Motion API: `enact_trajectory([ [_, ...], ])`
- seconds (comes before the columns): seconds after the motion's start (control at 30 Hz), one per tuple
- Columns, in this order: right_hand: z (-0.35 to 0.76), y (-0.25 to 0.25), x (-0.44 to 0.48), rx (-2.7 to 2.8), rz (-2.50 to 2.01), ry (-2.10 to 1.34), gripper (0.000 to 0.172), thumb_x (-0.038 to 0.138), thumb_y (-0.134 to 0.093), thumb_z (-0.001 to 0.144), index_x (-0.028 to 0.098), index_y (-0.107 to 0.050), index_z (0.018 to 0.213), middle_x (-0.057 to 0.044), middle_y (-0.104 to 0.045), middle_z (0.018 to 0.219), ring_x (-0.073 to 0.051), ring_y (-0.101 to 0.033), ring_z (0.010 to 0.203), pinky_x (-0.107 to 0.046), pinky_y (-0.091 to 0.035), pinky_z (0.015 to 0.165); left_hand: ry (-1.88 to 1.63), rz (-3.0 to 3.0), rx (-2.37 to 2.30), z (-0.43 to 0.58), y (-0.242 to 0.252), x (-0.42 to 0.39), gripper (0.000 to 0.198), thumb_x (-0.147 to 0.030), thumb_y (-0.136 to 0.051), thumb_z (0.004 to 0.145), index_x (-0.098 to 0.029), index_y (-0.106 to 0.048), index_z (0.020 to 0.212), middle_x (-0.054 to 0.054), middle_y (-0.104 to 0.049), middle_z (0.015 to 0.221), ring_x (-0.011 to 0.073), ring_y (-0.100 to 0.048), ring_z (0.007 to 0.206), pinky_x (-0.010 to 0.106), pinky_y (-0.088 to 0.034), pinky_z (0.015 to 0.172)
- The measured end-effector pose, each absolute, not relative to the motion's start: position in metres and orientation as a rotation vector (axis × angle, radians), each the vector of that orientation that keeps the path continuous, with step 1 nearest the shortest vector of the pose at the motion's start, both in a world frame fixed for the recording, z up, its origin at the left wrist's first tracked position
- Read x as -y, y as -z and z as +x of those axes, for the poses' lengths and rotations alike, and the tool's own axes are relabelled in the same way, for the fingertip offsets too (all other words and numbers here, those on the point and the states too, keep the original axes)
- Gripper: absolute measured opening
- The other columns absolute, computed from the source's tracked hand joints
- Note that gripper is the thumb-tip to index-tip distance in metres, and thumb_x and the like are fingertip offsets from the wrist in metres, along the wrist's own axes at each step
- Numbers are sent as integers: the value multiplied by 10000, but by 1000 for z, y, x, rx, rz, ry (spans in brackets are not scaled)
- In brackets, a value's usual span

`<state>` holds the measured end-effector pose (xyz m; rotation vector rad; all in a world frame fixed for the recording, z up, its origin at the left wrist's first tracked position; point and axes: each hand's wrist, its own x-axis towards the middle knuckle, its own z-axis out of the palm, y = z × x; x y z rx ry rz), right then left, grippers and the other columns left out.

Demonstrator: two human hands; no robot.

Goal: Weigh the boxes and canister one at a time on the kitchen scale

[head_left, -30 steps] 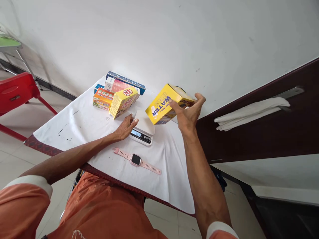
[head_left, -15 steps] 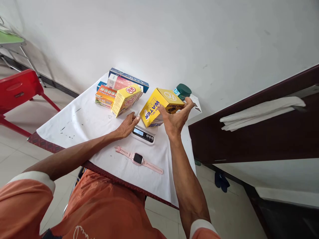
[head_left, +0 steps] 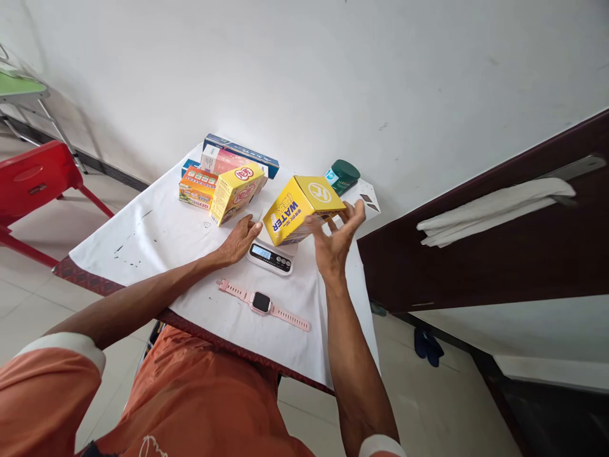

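Note:
A yellow box (head_left: 285, 212) with "WATER" printed on its side rests on a small white kitchen scale (head_left: 271, 257), whose lit display faces me. At the box's right edge is my right hand (head_left: 335, 244), thumb and fingers spread apart and not wrapped round it; whether a fingertip touches the box I cannot tell. My left hand (head_left: 238, 242) lies open on the cloth at the scale's left side, fingers stretched toward the scale. In front of the scale a pink smartwatch (head_left: 261, 303) is laid out flat with its strap undone.
Behind my left hand stand a yellow carton (head_left: 233, 197), an orange box (head_left: 197, 187), a pink box (head_left: 223, 160) and a long blue box (head_left: 242, 152). A green-lidded jar (head_left: 345, 174) is at the back right by the wall. A red chair (head_left: 40, 184) stands left.
My right hand's fingers have loosened and drawn slightly away from the yellow box's right side. The number on the scale's display has changed. My left hand stays beside the scale.

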<state>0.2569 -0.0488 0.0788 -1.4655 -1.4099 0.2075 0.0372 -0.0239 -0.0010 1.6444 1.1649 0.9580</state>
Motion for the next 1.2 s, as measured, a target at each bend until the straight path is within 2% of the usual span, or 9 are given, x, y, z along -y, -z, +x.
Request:
enact_trajectory([
  [0.13, 288, -47, 63, 1168, -1475, -297, 779, 808, -444, 927, 275, -334, 1484, -174, -490, 1492, -317, -545, 1398, -585, -498, 1117, -953, 1647, -1173, 37, 1, 25, 891, -759, -269, 1037, -71, -393, 1589, 230, -610, 1500, 352, -471, 1528, 488, -342, 1296],
  [0.3, 313, 4, 78, 922, -1589, -421, 740, 849, -486, 851, 238, -441, 1266, -158, -563, 1330, -291, -629, 1229, -517, -570, 1035, -939, 1659, -1190, 37, -1, 27, 843, -718, -264, 1053, -69, -415, 1569, 236, -595, 1526, 356, -489, 1514, 491, -362, 1281],
  [0.43, 320, 16, 79, 842, -1605, -436, 698, 854, -495, 826, 248, -461, 1170, -112, -592, 1213, -276, -668, 1136, -487, -601, 971, -947, 1670, -1189, 37, 0, 26, 870, -744, -242, 1042, -70, -424, 1562, 230, -612, 1500, 350, -504, 1494, 494, -368, 1275],
  [0.6, 313, 3, 76, 955, -1616, -436, 756, 878, -490, 814, 252, -485, 1239, -125, -570, 1316, -283, -634, 1217, -452, -596, 934, -949, 1659, -1183, 38, 4, 24, 848, -742, -271, 1040, -96, -431, 1565, 215, -625, 1488, 343, -514, 1482, 495, -375, 1269],
  [0.77, 300, -20, 67, 1063, -1521, -437, 807, 871, -482, 836, 244, -473, 1342, -154, -563, 1393, -306, -609, 1298, -500, -568, 1004, -940, 1650, -1186, 39, 3, 25, 841, -698, -289, 1055, -42, -425, 1563, 247, -598, 1507, 352, -511, 1483, 482, -375, 1270],
  [0.93, 278, -52, 56, 1288, -1418, -367, 994, 814, -644, 783, 279, -297, 1546, -194, -436, 1605, -324, -520, 1457, -532, -535, 1081, -928, 1656, -1153, 38, 3, 25, 802, -670, -290, 1059, -66, -414, 1571, 231, -611, 1480, 343, -542, 1425, 505, -402, 1240],
  [1.03, 256, -67, 53, 1339, -1479, -328, 1094, 752, -750, 724, 283, -237, 1569, -208, -413, 1633, -329, -545, 1437, -532, -562, 1055, -939, 1663, -1141, 39, 5, 24, 850, -714, -286, 1045, -51, -433, 1556, 237, -612, 1448, 339, -562, 1386, 488, -422, 1220],
  [1.2, 230, -74, 50, 1300, -1456, -299, 883, 678, -767, 724, 243, -412, 1406, -200, -565, 1494, -328, -627, 1322, -503, -610, 980, -945, 1726, -1134, 42, 9, 26, 884, -705, -279, 1045, 1, -394, 1566, 269, -588, 1430, 351, -543, 1390, 513, -405, 1231],
])
